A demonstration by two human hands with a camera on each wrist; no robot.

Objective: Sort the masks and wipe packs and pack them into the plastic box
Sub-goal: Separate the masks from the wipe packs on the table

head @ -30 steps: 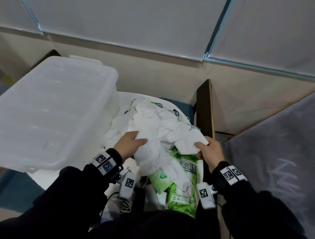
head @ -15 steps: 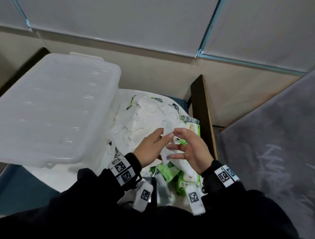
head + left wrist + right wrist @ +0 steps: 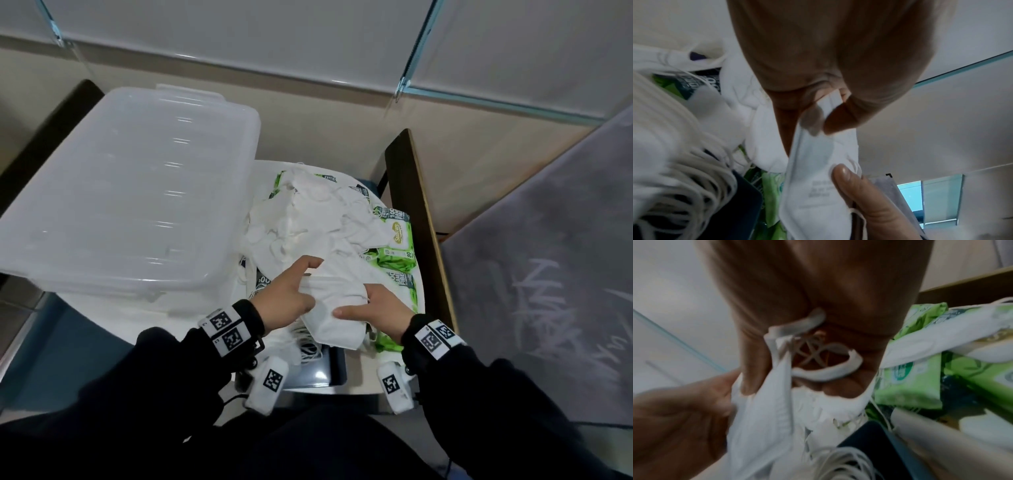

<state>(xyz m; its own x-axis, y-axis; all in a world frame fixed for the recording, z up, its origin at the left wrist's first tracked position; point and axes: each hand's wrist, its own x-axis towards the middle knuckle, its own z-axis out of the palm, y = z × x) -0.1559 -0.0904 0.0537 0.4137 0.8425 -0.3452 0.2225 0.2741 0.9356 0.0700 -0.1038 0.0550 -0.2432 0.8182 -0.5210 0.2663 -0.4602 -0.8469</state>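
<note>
Both hands hold one folded white fabric face mask (image 3: 334, 303) at the near edge of the pile. The left hand (image 3: 287, 298) pinches its far left end between thumb and fingers; the right hand (image 3: 375, 313) has its grip closed on the near right part, thumb laid flat on top. The mask's long axis runs from far left to near right, its near end hanging over the edge of the white worktop (image 3: 164, 320).

The left wrist view shows the pinch closely: a narrow folded strip of the mask (image 3: 830, 101) caught between the fingertips, faint printed text lower down, and the other hand's thumb pressed on the face. The right wrist view shows white ear loops (image 3: 818, 353) tangled under the palm (image 3: 818, 288), hidden from the head view.

Behind lie a heap of loose white masks (image 3: 308, 219) over green wipe packs (image 3: 394, 263). The translucent lidded plastic box (image 3: 130, 192) stands left of the pile.
</note>
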